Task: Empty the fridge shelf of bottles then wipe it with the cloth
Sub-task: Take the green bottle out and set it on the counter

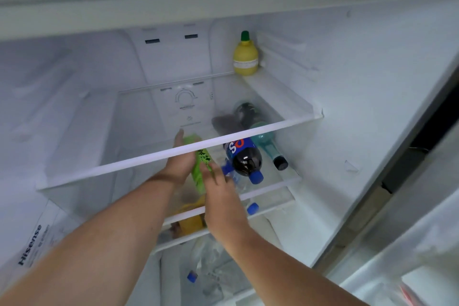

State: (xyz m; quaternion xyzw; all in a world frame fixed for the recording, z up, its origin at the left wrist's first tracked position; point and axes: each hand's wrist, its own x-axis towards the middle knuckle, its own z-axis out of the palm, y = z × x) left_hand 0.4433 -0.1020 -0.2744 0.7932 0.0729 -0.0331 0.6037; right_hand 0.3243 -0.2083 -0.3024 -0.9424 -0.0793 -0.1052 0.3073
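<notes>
Both arms deep in the fridge, left hand [182, 159] wrapped round the green bottle [201, 165] lying under the glass shelf [159, 154], right hand [219, 191] open against that bottle's near end, blurred, grip unclear, cola bottle [244, 158] just right of the green bottle, teal bottle [269, 143] beyond.

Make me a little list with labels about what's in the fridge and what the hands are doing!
place: open fridge, glass shelves
top shelf: lemon juice bottle, upright, back right corner
middle shelf: green bottle, cola bottle with blue cap, teal glass bottle, all lying down
left hand: cupped against the green bottle's left side
right hand: on the green bottle's right side, blurred
cloth: not seen
</notes>
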